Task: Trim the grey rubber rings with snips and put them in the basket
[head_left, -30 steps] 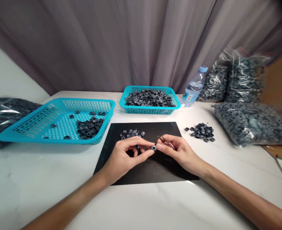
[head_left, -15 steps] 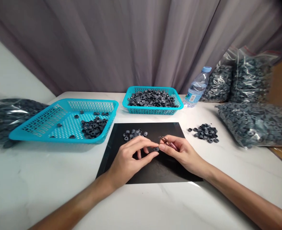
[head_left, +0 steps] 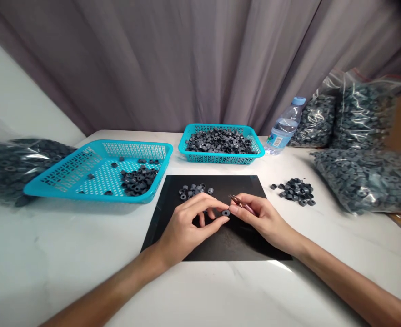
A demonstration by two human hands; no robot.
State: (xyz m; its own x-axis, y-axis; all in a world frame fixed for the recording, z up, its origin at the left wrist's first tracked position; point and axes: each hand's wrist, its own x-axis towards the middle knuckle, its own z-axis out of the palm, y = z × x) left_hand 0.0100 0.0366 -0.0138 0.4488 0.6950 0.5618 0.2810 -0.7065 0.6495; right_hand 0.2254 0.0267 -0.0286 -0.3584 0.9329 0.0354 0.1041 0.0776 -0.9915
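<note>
Between the thumb and index fingertip of my left hand [head_left: 190,222] is a small dark grey ring [head_left: 225,212], its round hole facing me. My right hand [head_left: 260,218] is closed on a pair of tweezers [head_left: 243,205] with a pinkish handle, the tips pointing up and left. The right fingertips meet the left index fingertip just above the ring. Both hands are over a black mat [head_left: 217,247]. A small group of grey rings [head_left: 195,190] lies on the mat behind my left hand, which partly hides it.
Left stands a large blue basket [head_left: 98,195] with scattered rings; behind the mat, a smaller blue basket [head_left: 221,159] full of rings. A loose pile of rings [head_left: 298,191] lies right. A water bottle [head_left: 283,127] and bulging plastic bags [head_left: 367,181] stand beyond, another bag [head_left: 19,165] far left.
The ring has turned so its hole now faces me more fully. Both hands keep their hold; the whole view has shifted slightly.
</note>
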